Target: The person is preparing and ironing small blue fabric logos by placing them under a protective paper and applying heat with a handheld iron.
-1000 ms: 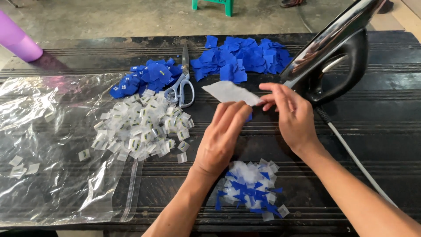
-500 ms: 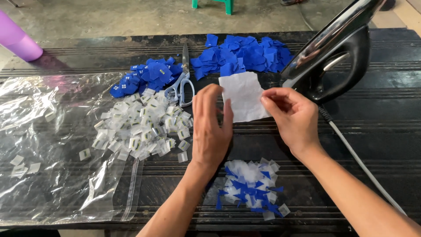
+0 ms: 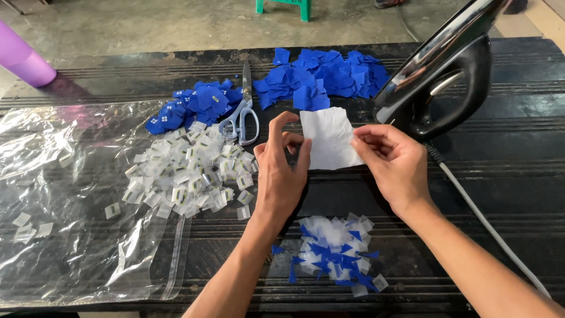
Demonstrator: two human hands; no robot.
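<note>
Two hands pinch white sheet (image 3: pixel 329 138) edges: left hand (image 3: pixel 281 171), right hand (image 3: pixel 391 165); iron (image 3: pixel 438 76) close behind.

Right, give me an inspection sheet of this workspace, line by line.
Surface: dark ribbed table, with a clear plastic bag spread over its left part.
Job's things: white paper sheet held between both hands; pile of small white tags; two piles of blue fabric pieces; mixed blue and white heap near the front edge.
Clutter: scissors lying between the blue piles; stray tags on the bag.
Grippers: left hand touches the sheet's left edge; right hand pinches its right edge.
Cables: pale iron cord running to the lower right.
Surroundings: electric iron propped up; purple cup; concrete floor; green stool legs.
</note>
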